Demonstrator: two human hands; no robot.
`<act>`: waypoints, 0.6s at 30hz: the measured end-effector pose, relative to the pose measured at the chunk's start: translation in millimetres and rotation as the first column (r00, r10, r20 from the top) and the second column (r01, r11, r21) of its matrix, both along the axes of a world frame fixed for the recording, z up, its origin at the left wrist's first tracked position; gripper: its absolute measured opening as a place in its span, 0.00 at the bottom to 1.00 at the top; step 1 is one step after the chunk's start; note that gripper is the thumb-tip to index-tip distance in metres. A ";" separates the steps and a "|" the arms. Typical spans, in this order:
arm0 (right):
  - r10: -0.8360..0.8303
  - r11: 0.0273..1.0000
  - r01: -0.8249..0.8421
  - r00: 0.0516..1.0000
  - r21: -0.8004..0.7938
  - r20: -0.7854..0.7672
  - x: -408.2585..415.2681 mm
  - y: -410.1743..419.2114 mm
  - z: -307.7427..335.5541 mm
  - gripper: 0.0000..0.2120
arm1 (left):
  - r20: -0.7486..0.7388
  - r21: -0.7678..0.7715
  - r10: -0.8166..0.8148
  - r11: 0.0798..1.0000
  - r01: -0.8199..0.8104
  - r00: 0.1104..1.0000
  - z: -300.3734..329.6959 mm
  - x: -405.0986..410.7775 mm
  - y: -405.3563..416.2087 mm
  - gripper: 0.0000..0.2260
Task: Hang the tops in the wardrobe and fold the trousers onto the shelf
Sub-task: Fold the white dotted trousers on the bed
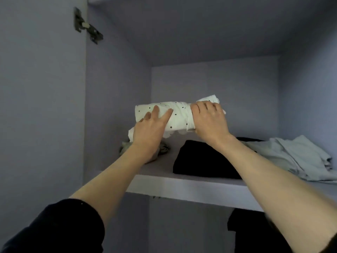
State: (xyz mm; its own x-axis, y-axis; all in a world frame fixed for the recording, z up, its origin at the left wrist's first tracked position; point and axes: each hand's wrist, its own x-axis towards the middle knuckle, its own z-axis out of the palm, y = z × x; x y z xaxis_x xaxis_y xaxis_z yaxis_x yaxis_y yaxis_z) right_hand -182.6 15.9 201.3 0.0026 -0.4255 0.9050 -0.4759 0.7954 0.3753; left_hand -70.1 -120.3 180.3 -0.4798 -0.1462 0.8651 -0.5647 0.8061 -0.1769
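On the shelf [191,187], the folded black garment [200,159] takes the middle, close to the front edge. To its right, the pale crumpled garment [295,157] fills the shelf up to the side wall. To its left lies a small greenish bundle [164,147], with a bare strip of shelf between them. Above the black garment the compartment is open up to the top panel. Behind it, the bare shelf reaches to the back wall.

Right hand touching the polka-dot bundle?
Touching. Head view shows the right hand curled round one end of the polka-dot bundle, fingers wrapped over the fabric.
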 end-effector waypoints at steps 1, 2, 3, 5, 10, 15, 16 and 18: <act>-0.019 0.999 0.018 1.000 0.029 0.017 -16.8 -5.8 8.3 0.20 | 0.001 0.003 -0.006 1.000 0.006 1.000 6.3 -17.9 -6.2 0.33; -0.028 0.998 0.025 0.998 0.057 0.049 -30.1 -10.5 15.1 0.20 | 0.008 0.006 -0.010 1.000 0.010 1.000 12.1 -31.7 -11.3 0.33; -0.038 0.996 0.030 0.995 0.085 0.090 -41.8 -15.3 19.6 0.20 | 0.018 0.006 -0.018 1.000 0.018 1.000 16.3 -42.6 -16.3 0.33; -0.046 0.993 0.032 0.992 0.113 0.117 -72.3 -28.3 31.9 0.20 | 0.026 -0.002 -0.023 1.000 0.023 0.999 27.7 -72.4 -30.6 0.34; -0.074 0.983 0.051 0.989 0.176 0.130 -132.0 -62.1 47.9 0.20 | 0.097 0.053 -0.030 0.998 0.025 0.995 36.3 -135.5 -64.6 0.34; -0.099 0.972 0.042 0.966 0.232 0.238 -174.5 -94.6 49.8 0.23 | 0.132 0.040 0.003 0.999 -0.008 0.991 39.6 -185.0 -97.4 0.33; -0.105 0.973 0.048 0.963 0.226 0.248 -181.7 -100.5 51.3 0.22 | 0.135 0.030 0.006 0.999 -0.010 0.991 42.4 -194.8 -103.2 0.32; -0.099 0.982 0.062 0.973 0.177 0.211 -192.3 -109.5 50.8 0.18 | 0.125 0.023 0.002 1.000 -0.005 0.992 45.6 -208.8 -112.6 0.31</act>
